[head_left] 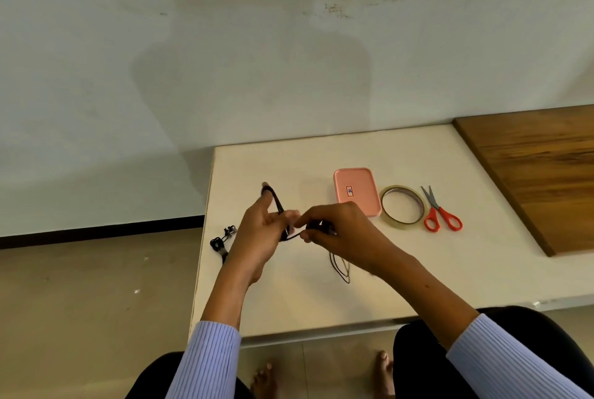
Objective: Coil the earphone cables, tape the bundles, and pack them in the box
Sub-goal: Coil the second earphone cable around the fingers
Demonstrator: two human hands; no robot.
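Note:
A black earphone cable [279, 202] runs in loops from the raised forefinger of my left hand [260, 231] down to its thumb. My right hand [337, 231] pinches the same cable just right of the left thumb, and a loose tail [340, 266] hangs below it onto the white table [418, 270]. A second black earphone [221, 239] lies tangled near the table's left edge, beside my left wrist. The pink box [355, 189] sits shut behind my right hand. A roll of clear tape [402, 208] lies to the right of the box.
Red-handled scissors [440, 212] lie right of the tape. A wooden board [540, 173] covers the table's far right. The table's left edge drops to the floor close to the second earphone. My knees and bare feet show below the front edge.

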